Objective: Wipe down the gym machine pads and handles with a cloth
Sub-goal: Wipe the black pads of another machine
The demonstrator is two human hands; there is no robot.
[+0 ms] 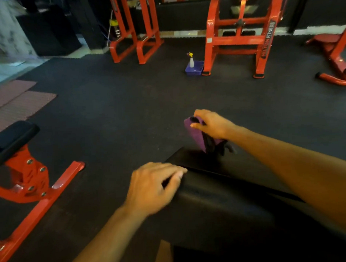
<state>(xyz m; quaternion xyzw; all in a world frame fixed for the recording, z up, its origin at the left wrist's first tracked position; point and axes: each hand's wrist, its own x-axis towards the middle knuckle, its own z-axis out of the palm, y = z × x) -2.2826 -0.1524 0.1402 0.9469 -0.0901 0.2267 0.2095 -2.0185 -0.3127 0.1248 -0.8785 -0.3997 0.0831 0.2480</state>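
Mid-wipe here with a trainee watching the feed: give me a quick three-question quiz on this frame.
1. True or false: the right hand holds the purple cloth.
2. What does the left hand rest on? A) red frame B) black pad C) floor mat
3. What stands in the blue tray on the floor?

Key: 1 true; 2 B; 3 a spray bottle.
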